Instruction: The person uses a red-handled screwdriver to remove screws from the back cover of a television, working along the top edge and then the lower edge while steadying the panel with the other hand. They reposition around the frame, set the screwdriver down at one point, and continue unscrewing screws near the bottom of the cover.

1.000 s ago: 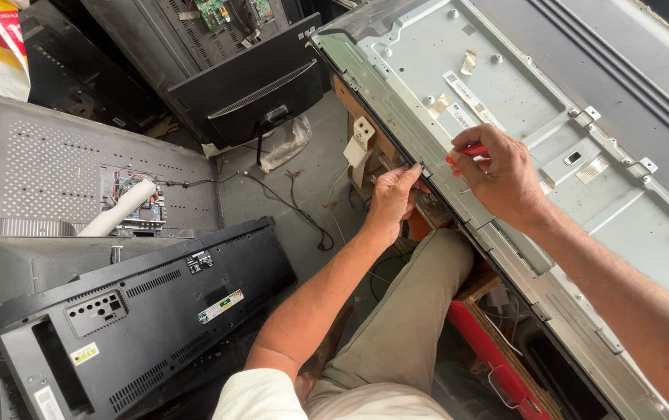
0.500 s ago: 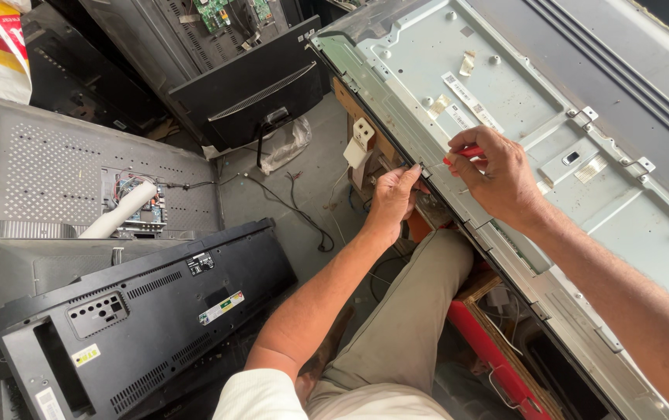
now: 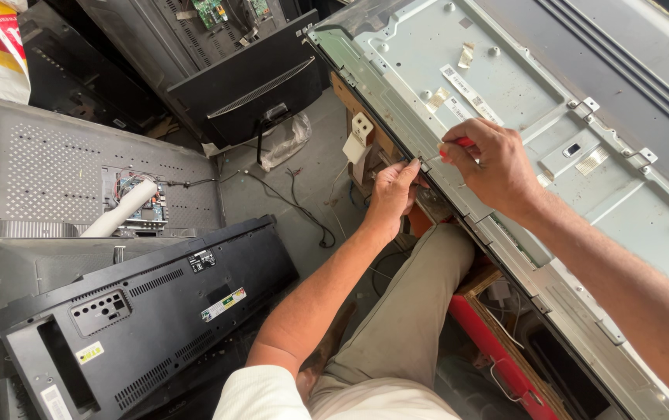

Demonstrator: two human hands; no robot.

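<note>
1. A grey metal panel (image 3: 552, 148) fills the right of the frame, tilted, its lower edge near the person's knee so both hands reach it.
2. A black back cover (image 3: 140, 311) lies lower left; a perforated chassis (image 3: 47, 171) sits above it.
3. The right hand (image 3: 490, 167), centre right, is closed around a red-handled screwdriver (image 3: 459, 145), tip at the panel's edge.
4. The left hand (image 3: 393, 194) pinches that edge beside the tip, seemingly steadying it.
</note>
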